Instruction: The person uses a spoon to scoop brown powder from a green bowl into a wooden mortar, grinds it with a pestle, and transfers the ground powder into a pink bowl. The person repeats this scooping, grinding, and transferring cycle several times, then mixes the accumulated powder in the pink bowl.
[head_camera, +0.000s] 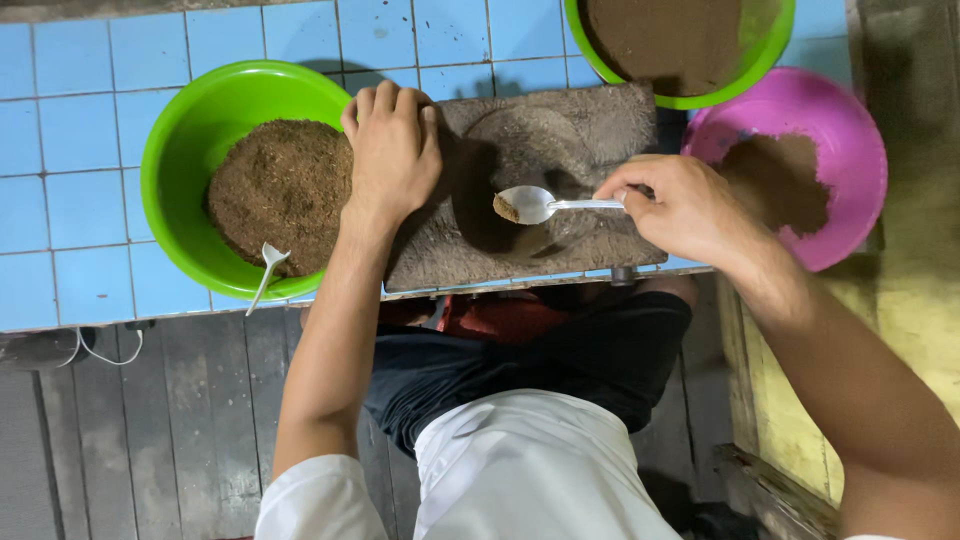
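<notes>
Here the spoon (540, 205) hovered over the hollow of the stone slab (560, 150), its handle pinched by the right hand (680, 205). The left hand (392, 150) curled over the slab's left edge. The slab lay on a blue-tiled worktop (70, 190), above a dark plank floor, with a green bowl (190, 130) of brown powder left of it and a pink bowl (850, 130) right. The spoon was pale and carried a little brown powder.

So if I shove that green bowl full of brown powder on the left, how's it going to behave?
The green bowl looks like thin plastic, so probably light itself, though the heaped brown powder adds weight. It would likely slide easily on the glossy blue tiles. The white spoon leaning over its rim may fall.
</notes>
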